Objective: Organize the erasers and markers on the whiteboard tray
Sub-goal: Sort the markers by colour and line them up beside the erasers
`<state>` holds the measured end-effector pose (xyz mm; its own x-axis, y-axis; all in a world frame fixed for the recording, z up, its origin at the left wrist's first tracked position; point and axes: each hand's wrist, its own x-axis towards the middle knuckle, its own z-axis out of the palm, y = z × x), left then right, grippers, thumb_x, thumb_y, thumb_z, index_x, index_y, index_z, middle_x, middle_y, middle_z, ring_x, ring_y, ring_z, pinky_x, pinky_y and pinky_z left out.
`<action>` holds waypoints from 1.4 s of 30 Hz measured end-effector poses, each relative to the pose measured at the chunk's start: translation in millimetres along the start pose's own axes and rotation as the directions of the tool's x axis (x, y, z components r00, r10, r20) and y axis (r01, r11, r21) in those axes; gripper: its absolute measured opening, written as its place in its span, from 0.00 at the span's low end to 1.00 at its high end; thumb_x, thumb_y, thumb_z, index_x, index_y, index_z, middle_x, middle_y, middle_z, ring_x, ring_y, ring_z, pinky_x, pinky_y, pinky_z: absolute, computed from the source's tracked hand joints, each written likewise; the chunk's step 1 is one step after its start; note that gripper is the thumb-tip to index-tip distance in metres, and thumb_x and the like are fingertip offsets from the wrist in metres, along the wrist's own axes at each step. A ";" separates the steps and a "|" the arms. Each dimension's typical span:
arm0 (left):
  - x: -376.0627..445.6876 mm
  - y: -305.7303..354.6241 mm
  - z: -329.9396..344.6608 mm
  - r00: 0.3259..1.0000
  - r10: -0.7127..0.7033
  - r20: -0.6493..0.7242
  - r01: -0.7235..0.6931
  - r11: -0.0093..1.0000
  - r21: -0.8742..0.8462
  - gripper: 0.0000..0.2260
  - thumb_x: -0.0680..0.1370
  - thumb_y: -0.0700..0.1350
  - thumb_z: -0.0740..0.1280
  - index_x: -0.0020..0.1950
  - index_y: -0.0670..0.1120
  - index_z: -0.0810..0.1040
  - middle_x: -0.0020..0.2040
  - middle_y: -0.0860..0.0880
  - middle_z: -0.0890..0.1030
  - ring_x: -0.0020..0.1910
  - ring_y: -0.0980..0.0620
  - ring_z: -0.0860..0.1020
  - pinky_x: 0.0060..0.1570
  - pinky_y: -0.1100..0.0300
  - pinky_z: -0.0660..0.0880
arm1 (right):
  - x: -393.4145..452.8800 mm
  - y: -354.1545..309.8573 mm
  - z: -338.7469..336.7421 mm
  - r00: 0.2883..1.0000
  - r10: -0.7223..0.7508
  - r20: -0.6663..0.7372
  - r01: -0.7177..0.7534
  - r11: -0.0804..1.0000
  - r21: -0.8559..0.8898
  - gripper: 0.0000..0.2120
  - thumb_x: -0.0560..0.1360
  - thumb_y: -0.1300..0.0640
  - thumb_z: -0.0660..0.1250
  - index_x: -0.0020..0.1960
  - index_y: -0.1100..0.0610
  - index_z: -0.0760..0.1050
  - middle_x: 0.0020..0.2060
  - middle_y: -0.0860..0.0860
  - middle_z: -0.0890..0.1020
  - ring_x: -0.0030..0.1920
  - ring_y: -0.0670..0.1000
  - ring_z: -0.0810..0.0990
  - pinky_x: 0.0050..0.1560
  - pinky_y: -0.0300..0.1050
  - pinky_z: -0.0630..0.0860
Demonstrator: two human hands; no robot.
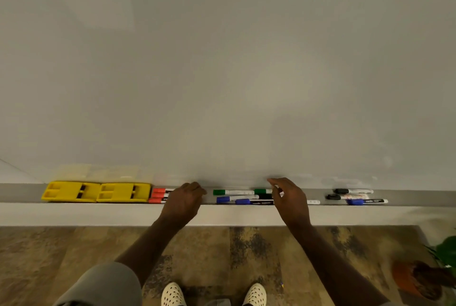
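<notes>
Two yellow erasers [96,191] lie side by side at the left of the grey whiteboard tray [22,193]. Right of them sit three red markers [158,196], their right ends hidden under my left hand [183,201], whose fingers curl over them. Whether it grips one is unclear. In the middle lie green markers [233,192] and blue markers [237,199]. My right hand [288,201] hovers over this group with fingers apart, holding nothing. Farther right are black markers [352,191] and a blue-capped marker [366,201].
The whiteboard [227,71] rises directly behind the tray. Below is a wooden floor [222,256] with my shoes [213,294]. A potted plant [429,273] stands at the lower right.
</notes>
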<state>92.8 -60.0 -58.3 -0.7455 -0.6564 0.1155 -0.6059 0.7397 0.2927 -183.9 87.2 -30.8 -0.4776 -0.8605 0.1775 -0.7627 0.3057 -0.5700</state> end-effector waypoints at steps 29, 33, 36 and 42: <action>94.5 168.7 86.4 0.973 0.020 0.228 -0.076 0.968 0.239 0.14 0.67 0.45 0.79 0.50 0.47 0.83 0.45 0.48 0.83 0.39 0.48 0.82 0.30 0.55 0.80 | -1.2 174.8 -86.5 0.961 0.058 0.269 0.065 0.902 -0.426 0.11 0.74 0.61 0.66 0.55 0.54 0.79 0.53 0.52 0.83 0.54 0.54 0.78 0.50 0.48 0.77; 104.7 187.4 87.0 0.957 0.004 0.290 -0.086 0.959 0.270 0.12 0.75 0.44 0.70 0.59 0.47 0.79 0.53 0.47 0.81 0.49 0.45 0.81 0.42 0.53 0.80 | 0.3 194.9 -100.2 0.948 0.079 0.309 0.056 0.913 -0.405 0.14 0.72 0.61 0.69 0.56 0.52 0.75 0.55 0.50 0.80 0.56 0.52 0.76 0.51 0.46 0.77; 111.1 197.3 84.8 0.953 -0.011 0.303 -0.080 0.955 0.286 0.11 0.75 0.42 0.69 0.58 0.46 0.79 0.52 0.46 0.81 0.48 0.44 0.80 0.42 0.52 0.80 | 7.9 204.3 -107.1 0.919 0.053 0.391 0.125 0.900 -0.418 0.14 0.74 0.60 0.68 0.58 0.52 0.73 0.57 0.50 0.78 0.57 0.52 0.75 0.54 0.46 0.76; 110.1 199.6 88.6 0.954 -0.023 0.299 -0.069 0.954 0.293 0.10 0.76 0.42 0.68 0.57 0.46 0.78 0.53 0.46 0.80 0.49 0.45 0.80 0.41 0.51 0.79 | 22.2 213.1 -113.3 0.865 -0.024 0.501 0.278 0.854 -0.440 0.12 0.77 0.58 0.66 0.60 0.54 0.75 0.58 0.52 0.76 0.59 0.53 0.72 0.56 0.50 0.76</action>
<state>-134.8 28.6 -71.3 -0.7804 -0.5987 -0.1803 -0.6077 0.7941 -0.0067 -406.4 179.5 -57.4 -0.1768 -0.9559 -0.2347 -0.9758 0.2013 -0.0849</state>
